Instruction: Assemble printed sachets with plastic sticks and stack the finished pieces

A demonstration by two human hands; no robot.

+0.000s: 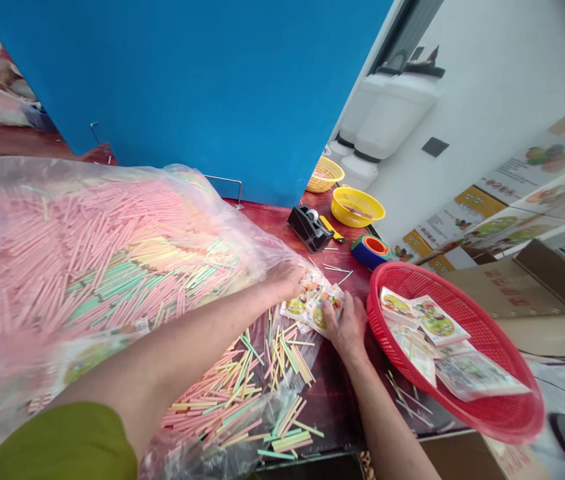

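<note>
My left hand [285, 279] and my right hand [345, 325] meet over the red tabletop, both gripping a bunch of printed paper packets [312, 303]. My left forearm, with a green sleeve at the bottom left, lies across a large transparent plastic bag [112, 267]. That bag is heaped with thin pink, yellow and green sticks, likely paper straws. More loose sticks [262, 393] lie in a pile under my left forearm, next to my right wrist. To the right of my right hand sits a red plastic basket [462, 340] holding several similar packets [437, 327].
Beyond my hands stand a black tape dispenser [310, 228], a yellow-handled cutter [332, 230], a blue and orange tape roll [371, 252] and yellow baskets [356, 207]. A blue partition [177, 87] rises behind the table. Cardboard boxes [512, 293] stand at the right.
</note>
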